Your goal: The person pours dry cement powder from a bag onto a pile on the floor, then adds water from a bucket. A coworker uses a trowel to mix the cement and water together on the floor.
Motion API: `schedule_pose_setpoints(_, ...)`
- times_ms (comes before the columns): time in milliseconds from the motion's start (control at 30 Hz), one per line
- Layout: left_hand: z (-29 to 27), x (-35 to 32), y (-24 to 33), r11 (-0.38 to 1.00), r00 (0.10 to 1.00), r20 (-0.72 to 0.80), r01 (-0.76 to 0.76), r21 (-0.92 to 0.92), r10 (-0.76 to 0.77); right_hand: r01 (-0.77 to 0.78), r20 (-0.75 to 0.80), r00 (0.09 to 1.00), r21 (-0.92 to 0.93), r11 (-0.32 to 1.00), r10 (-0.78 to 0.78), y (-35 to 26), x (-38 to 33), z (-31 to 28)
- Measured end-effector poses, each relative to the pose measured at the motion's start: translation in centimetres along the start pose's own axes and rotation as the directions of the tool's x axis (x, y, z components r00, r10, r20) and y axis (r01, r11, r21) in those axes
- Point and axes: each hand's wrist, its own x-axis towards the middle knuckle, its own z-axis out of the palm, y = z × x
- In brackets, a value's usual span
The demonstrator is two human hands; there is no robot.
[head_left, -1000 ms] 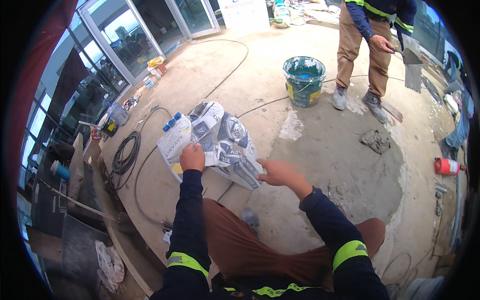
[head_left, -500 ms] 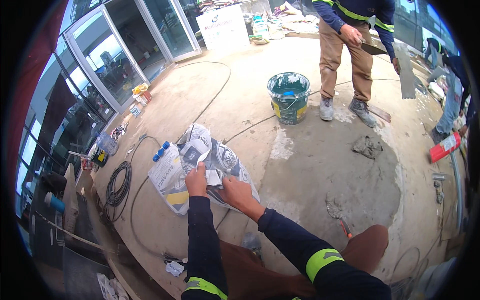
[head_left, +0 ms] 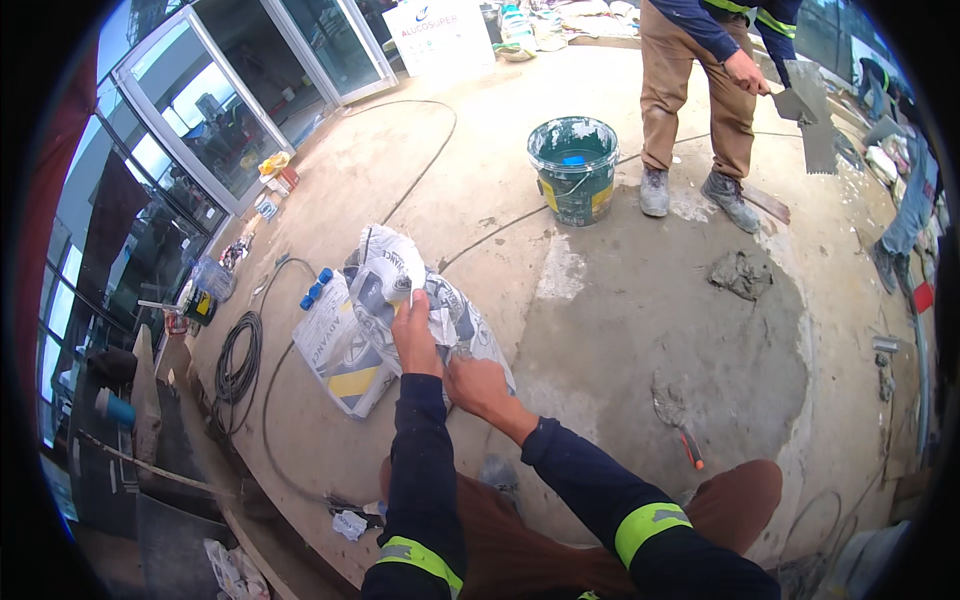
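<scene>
A white and grey paper sack (head_left: 385,335), with a yellow stripe, lies on the floor in front of me. My left hand (head_left: 416,338) is closed around its crumpled, raised mouth. Just to the right, my right hand (head_left: 482,385) grips the sack's near edge with curled fingers. What is inside the sack does not show. Right of my hands, a wide patch of wet grey mortar (head_left: 640,330) covers the floor, with a thicker lump (head_left: 740,275) on it. A trowel with an orange handle (head_left: 692,449) rests in the mortar near my knee.
A green bucket (head_left: 572,205) stands beyond the mortar. A co-worker (head_left: 690,90) stands beside it holding a trowel (head_left: 800,105) and a notched trowel (head_left: 822,145). Blue-capped items (head_left: 316,288) touch the sack. Coiled black cable (head_left: 238,365) lies left, near a raised edge.
My left hand has moved up and slightly right, lifting the sack's mouth. My right hand has shifted slightly. The co-worker has brought the trowel against the notched one.
</scene>
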Motion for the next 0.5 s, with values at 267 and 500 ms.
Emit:
schedule_pose_setpoints(267, 5.1, -2.1, 0.9, 0.99, 0.989, 0.149, 0.044, -0.133, -0.023, -0.087, -0.143, 0.985, 0.041, 0.995, 0.092, 3.5, -0.8, -3.1)
schedule_pose_setpoints(500, 10.1, -3.3, 0.0, 0.978, 0.962, 0.265, 0.108, -0.181, -0.057, -0.117, -0.233, 0.967, -0.049, 0.992, 0.102, 9.3, -0.5, -5.9)
